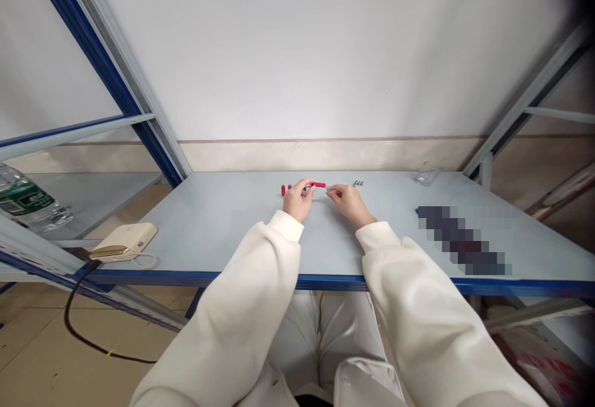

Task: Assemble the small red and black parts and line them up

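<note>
My left hand [299,200] is closed in a pinch on a small red cylinder [318,184], held level just above the table. Facing it from the right, my right hand [348,201] pinches a tiny pale or silvery piece [328,189] near the cylinder's end. Whether the two parts touch, I cannot tell. Just left of my left hand stands another red cylinder [283,190], with one more partly hidden by the fingers. Beyond my right hand lie several small shiny metal pieces [357,183].
The grey tabletop [223,209] has a blue front edge. A clear container [426,175] sits at the back right, in front of a blurred-out dark patch. At left are a cream-coloured purse-like case [125,240] and a water bottle [30,199]. Metal uprights flank the table.
</note>
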